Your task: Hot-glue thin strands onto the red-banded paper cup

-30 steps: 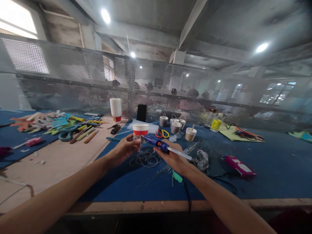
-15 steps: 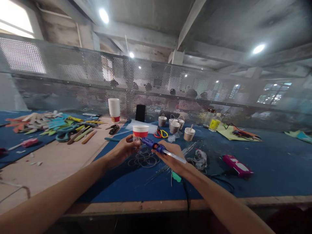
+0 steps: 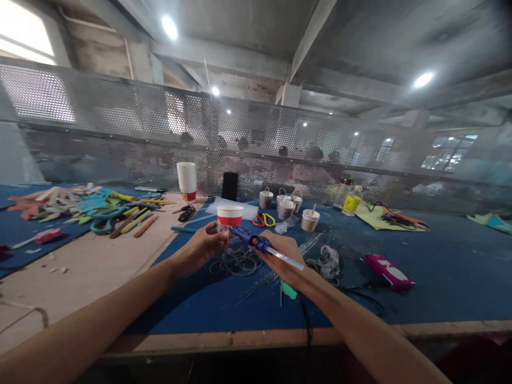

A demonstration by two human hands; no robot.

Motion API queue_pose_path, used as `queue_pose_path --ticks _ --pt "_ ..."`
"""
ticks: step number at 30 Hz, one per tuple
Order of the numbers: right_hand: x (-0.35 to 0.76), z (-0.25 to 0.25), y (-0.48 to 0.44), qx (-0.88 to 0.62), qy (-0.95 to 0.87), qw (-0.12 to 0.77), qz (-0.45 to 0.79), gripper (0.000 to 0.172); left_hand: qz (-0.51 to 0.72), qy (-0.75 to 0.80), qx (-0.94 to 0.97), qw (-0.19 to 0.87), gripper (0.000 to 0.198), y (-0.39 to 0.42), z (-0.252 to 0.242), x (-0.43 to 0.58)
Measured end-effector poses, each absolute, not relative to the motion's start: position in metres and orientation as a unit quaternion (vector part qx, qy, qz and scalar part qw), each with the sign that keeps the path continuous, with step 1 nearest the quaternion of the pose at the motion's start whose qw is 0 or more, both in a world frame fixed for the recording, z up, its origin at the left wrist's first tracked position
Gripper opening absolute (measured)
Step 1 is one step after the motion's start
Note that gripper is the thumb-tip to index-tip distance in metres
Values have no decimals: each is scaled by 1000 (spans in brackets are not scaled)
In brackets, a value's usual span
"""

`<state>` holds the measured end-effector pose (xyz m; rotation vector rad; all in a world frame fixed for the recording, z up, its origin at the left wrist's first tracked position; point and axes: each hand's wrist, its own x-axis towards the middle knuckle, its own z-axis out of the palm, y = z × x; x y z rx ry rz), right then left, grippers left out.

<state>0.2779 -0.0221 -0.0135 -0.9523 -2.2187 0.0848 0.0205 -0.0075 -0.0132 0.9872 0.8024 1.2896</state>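
Held by my left hand [image 3: 206, 243] is a paper cup [image 3: 230, 216], white with a red band, its lower part wrapped by my fingers. My right hand [image 3: 282, 253] is closed round a blue hot glue gun [image 3: 252, 239], and a clear glue stick [image 3: 286, 258] sticks out of its back end. The gun's nozzle points left at the cup's lower side; whether they touch I cannot tell. Below the hands, a loose coil of grey cord [image 3: 236, 262] lies on the blue table [image 3: 192, 306].
Red and yellow scissors [image 3: 265, 219] and several cord-wrapped cups [image 3: 286, 209] are behind the hands. A stack of paper cups [image 3: 187, 180] stands back left, beyond clay tools [image 3: 136, 220]. At right lie a magenta device [image 3: 390, 272] and, farther back, a bottle [image 3: 352, 201].
Almost nothing differs. The view has shifted very slightly, and both hands keep the cup and the glue gun in nearly the same position.
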Motion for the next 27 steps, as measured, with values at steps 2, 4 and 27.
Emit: queue_pose_path --ticks 2,4,27 --pt "278 -13 -22 -373 -858 352 31 18 561 344 432 617 39 -6 -15 20" --pt "278 -13 -22 -377 -857 349 32 15 562 339 437 615 37 -4 -16 20" --pt "279 -14 -21 -397 -850 346 25 16 564 342 426 618 32 -2 -20 18"
